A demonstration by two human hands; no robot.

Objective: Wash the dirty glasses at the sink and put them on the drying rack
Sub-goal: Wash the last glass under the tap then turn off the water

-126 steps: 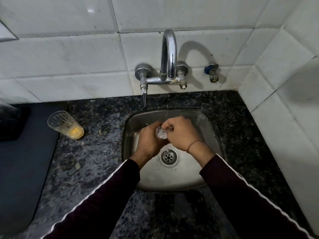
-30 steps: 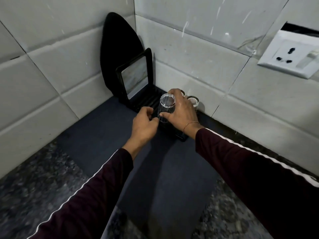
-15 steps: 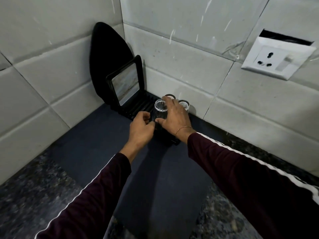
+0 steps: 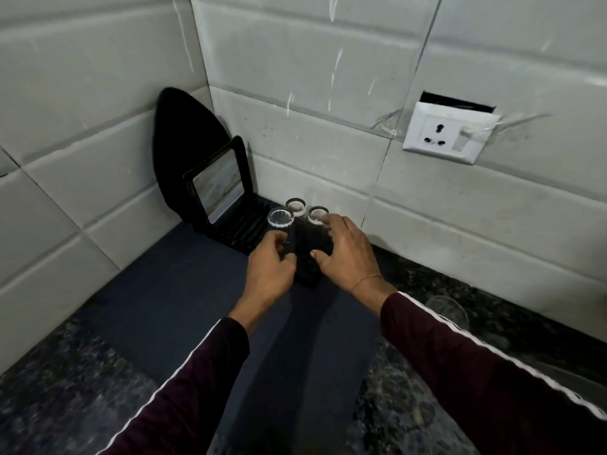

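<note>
While three glasses crowd the far right end of the drying rack (image 4: pixel 244 233), you could tip one

Your left hand (image 4: pixel 267 269) curls at the base of the nearest glass (image 4: pixel 280 219), seemingly pinching it; your right hand (image 4: pixel 345 254) is spread open, fingertips (image 4: pixel 326 220) brushing the right glass (image 4: pixel 317 214), the far glass (image 4: pixel 295 205) untouched, so a quick pull back could knock them together

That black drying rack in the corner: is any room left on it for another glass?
The drying rack has bare slats between the black-framed panel and the nearest upturned glass. Its right end is crowded: three upturned glasses, with the left hand and right hand beside them.
</note>
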